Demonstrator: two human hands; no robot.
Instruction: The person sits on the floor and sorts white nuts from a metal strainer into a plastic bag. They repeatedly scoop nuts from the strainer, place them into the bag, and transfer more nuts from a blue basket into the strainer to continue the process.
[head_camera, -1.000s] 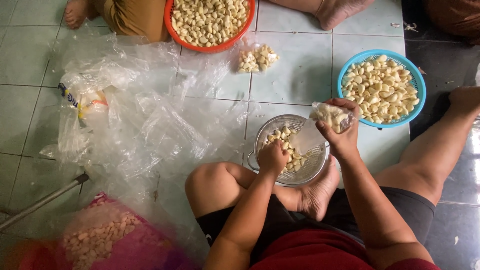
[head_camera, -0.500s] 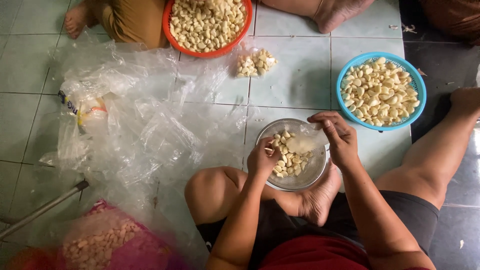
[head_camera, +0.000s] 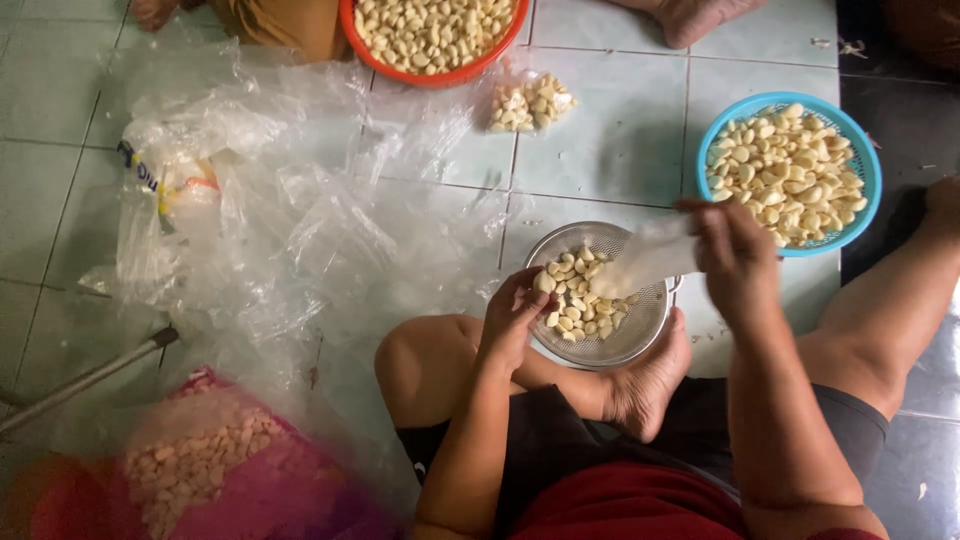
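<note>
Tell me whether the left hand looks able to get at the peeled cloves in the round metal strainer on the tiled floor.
Probably yes. The left hand already rests at the rim of the metal strainer, touching the pale cloves. The right hand holds a small clear plastic bag over the far side, leaving the near side free.

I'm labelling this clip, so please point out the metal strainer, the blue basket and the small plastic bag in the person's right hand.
metal strainer (head_camera: 640, 340), head view, bare mesh near its right rim.
blue basket (head_camera: 722, 135), head view, its left rim.
small plastic bag (head_camera: 650, 258), head view, middle of the bag.
</note>
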